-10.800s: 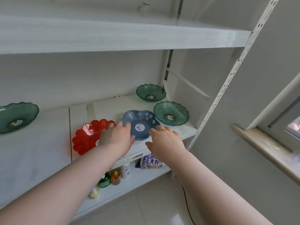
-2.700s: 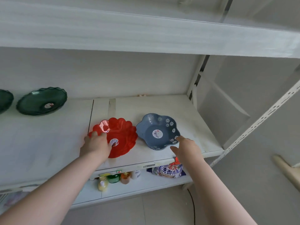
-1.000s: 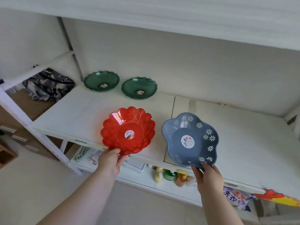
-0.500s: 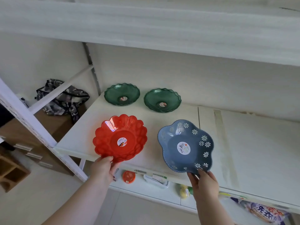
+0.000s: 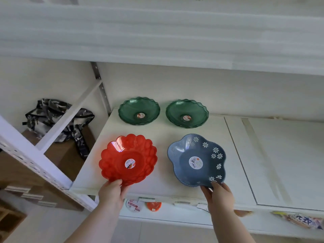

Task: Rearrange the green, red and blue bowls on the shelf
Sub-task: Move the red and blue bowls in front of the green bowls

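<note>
Two green scalloped bowls stand side by side at the back left of the white shelf (image 5: pixel 175 135): one green bowl (image 5: pixel 138 111) on the left, the other green bowl (image 5: pixel 187 113) to its right. In front of them, my left hand (image 5: pixel 112 192) grips the near rim of a red flower-shaped bowl (image 5: pixel 128 159). My right hand (image 5: pixel 218 193) grips the near rim of a blue bowl (image 5: pixel 196 159) with white flowers. Both bowls sit low over the shelf's front left part; whether they touch it is unclear.
An upper shelf board (image 5: pixel 157 41) hangs close overhead. A perforated white upright (image 5: pixel 35 163) and a diagonal brace (image 5: pixel 70 113) stand at the left, with a camouflage bag (image 5: pixel 52 116) on a brown box behind. Small packets and lids lie on the lower shelf (image 5: pixel 157 214).
Both hands have carried the red and blue bowls leftward from the shelf's right part, and now hold them lower and further in, in front of the two green bowls.
</note>
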